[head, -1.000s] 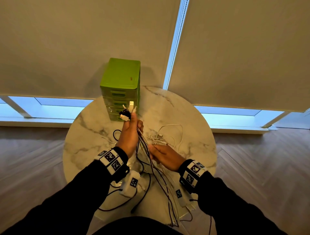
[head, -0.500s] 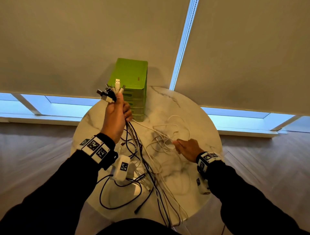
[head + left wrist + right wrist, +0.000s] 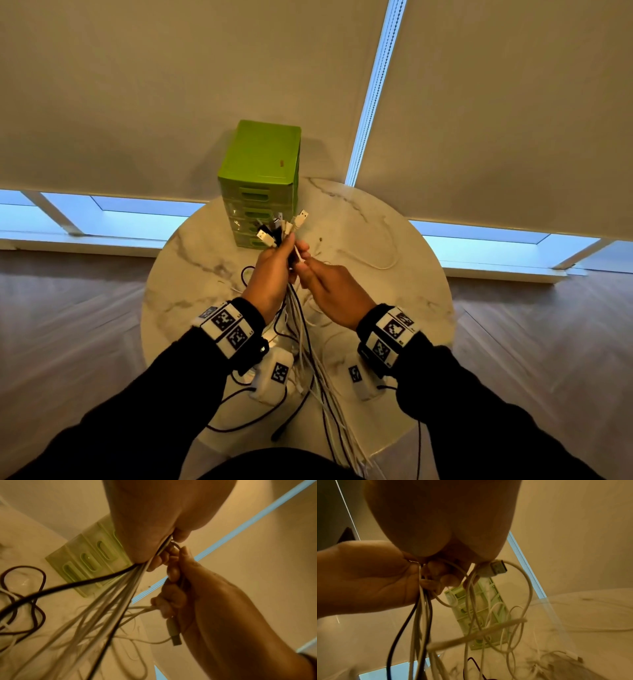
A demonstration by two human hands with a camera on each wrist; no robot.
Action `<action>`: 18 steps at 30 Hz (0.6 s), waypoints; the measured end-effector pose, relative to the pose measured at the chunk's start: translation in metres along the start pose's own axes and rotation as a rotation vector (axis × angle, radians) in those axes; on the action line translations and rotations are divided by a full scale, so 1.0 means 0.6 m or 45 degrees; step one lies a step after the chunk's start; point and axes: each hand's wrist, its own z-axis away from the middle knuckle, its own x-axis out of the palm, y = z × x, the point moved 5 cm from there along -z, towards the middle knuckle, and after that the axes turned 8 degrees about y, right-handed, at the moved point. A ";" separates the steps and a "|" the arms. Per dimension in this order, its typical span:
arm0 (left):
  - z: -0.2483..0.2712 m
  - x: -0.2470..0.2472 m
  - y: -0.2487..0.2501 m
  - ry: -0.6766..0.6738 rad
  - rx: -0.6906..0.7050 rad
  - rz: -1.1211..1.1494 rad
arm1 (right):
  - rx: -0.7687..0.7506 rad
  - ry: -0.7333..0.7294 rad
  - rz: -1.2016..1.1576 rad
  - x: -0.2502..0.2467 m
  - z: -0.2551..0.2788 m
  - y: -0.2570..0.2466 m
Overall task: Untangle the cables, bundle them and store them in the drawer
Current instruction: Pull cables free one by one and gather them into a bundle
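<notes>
My left hand grips a bunch of black and white cables just below their USB plugs, which fan out above the fist. The strands hang down over the round marble table and off its near edge. Right beside it, my right hand holds a white cable with its USB plug sticking out of the fist; its loops hang below. Both hands touch at the fingers. A green drawer unit stands behind the plugs, drawers closed.
A loose white cable lies on the table's right side and a black cable loop at the near left. Window blinds hang close behind the table. Wood floor surrounds it.
My left hand, raised up and left with the plugs half a second ago, has come back down to the middle. My right hand has left the table's white cables and joined it, holding one.
</notes>
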 end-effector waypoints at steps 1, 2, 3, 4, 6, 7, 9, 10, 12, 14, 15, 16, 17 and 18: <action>-0.002 0.001 0.000 0.010 -0.012 0.017 | 0.016 -0.070 -0.001 0.006 0.001 0.004; -0.002 0.002 0.001 0.025 -0.008 0.024 | 0.040 -0.147 0.000 0.014 0.004 0.011; -0.002 0.003 0.003 0.045 0.013 0.023 | 0.066 -0.222 0.013 0.022 0.007 0.022; -0.002 0.002 0.006 0.059 0.045 0.016 | 0.086 -0.292 0.036 0.029 0.010 0.033; -0.003 -0.001 0.013 0.054 0.101 0.013 | 0.119 -0.406 0.080 0.038 0.017 0.055; -0.005 -0.005 0.017 0.048 0.118 0.034 | 0.152 -0.467 0.099 0.037 0.022 0.067; -0.014 -0.020 0.030 0.059 0.148 0.118 | 0.263 -0.637 0.173 0.034 0.037 0.099; -0.019 -0.028 0.040 0.061 0.164 0.164 | 0.310 -0.702 0.225 0.031 0.049 0.118; -0.028 -0.042 0.058 0.054 0.195 0.203 | 0.337 -0.677 0.266 0.019 0.065 0.154; -0.029 -0.051 0.069 0.062 0.220 0.189 | 0.311 -0.527 0.252 0.001 0.067 0.182; -0.027 -0.055 0.073 0.070 0.235 0.189 | 0.286 -0.473 0.266 -0.007 0.062 0.193; -0.026 -0.058 0.076 0.075 0.250 0.193 | 0.266 -0.440 0.304 -0.015 0.057 0.202; -0.024 -0.061 0.079 0.080 0.262 0.197 | 0.248 -0.431 0.353 -0.023 0.052 0.207; -0.023 -0.061 0.081 0.080 0.275 0.193 | 0.241 -0.431 0.417 -0.030 0.048 0.210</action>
